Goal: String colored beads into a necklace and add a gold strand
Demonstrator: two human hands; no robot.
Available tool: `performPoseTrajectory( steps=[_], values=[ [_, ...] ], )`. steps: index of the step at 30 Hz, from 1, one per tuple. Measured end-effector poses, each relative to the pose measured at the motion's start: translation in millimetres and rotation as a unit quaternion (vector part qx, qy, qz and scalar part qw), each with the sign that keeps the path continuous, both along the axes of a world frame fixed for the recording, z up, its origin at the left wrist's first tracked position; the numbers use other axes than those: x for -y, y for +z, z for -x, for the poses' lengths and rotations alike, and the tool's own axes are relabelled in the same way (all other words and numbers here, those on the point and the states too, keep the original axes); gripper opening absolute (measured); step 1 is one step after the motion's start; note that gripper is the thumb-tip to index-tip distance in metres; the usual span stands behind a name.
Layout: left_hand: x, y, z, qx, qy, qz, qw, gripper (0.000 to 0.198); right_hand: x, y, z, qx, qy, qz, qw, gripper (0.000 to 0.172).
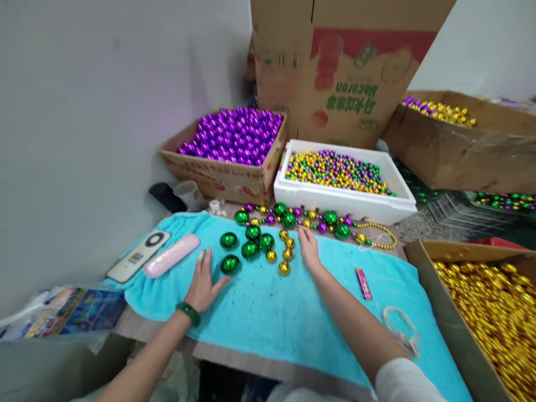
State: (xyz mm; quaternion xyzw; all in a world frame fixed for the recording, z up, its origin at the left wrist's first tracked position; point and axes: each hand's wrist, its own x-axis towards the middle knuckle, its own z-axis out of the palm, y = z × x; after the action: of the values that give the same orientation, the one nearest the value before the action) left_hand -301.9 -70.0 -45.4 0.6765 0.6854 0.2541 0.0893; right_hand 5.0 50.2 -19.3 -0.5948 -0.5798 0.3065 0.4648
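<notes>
The fingers of your left hand (204, 285) lay spread and flat on the towel (268, 304), holding nothing, the thumb just beside the nearest of the green balls (250, 249). Your right hand (310, 250) had its fingers stretched out, close together and empty, their tips at the gold balls (285, 255), just right of the green ones. Beyond both clusters ran a bead strand (318, 221), then the white tray (343, 201). A pink case (171, 255) and a remote (138, 255) lay left of your left hand.
</notes>
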Motion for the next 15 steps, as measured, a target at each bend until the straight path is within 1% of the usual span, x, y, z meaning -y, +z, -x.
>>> performPoseTrajectory(
  steps=[1, 3, 4, 6, 8, 10, 12, 13, 15],
  values=[
    [5.4, -3.8, 9.1, -0.017, 0.007, 0.000, 1.000, 0.080, -9.0, 11.7, -2.6, -0.006, -0.002, -0.019, 1.000, 0.041],
    [14.6, -12.9, 25.7, -0.056, 0.017, -0.011, 0.998, 0.075, -32.3, 41.4, -5.2, 0.014, 0.010, -0.070, 0.997, 0.032],
    [18.4, -17.3, 32.2, -0.074, 0.017, -0.014, 0.997, 0.075, -45.7, 58.9, -3.9, 0.038, 0.022, -0.096, 0.994, 0.030],
    [24.8, -23.8, 39.7, -0.107, 0.007, -0.005, 0.994, 0.074, -74.6, 97.1, 5.4, 0.099, 0.069, -0.143, 0.982, 0.029],
    [29.6, -26.6, 40.4, -0.133, -0.005, 0.023, 0.991, 0.068, -105.6, 134.6, 23.7, 0.189, 0.111, -0.179, 0.959, 0.028],
    [32.7, -26.7, 37.6, -0.149, -0.006, 0.050, 0.988, 0.062, -138.2, 166.2, 48.7, 0.295, 0.137, -0.196, 0.925, 0.028],
    [34.1, -26.7, 35.1, -0.159, -0.001, 0.061, 0.985, 0.059, -170.9, 188.1, 76.7, 0.395, 0.151, -0.174, 0.889, 0.032],
    [34.3, -27.3, 34.9, -0.163, -0.001, 0.062, 0.985, 0.059, -186.7, 194.9, 90.7, 0.439, 0.161, -0.155, 0.870, 0.034],
    [34.0, -30.5, 36.6, -0.167, -0.002, 0.059, 0.984, 0.060, -216.2, 201.1, 116.8, 0.475, 0.184, -0.132, 0.850, 0.037]
  ],
)
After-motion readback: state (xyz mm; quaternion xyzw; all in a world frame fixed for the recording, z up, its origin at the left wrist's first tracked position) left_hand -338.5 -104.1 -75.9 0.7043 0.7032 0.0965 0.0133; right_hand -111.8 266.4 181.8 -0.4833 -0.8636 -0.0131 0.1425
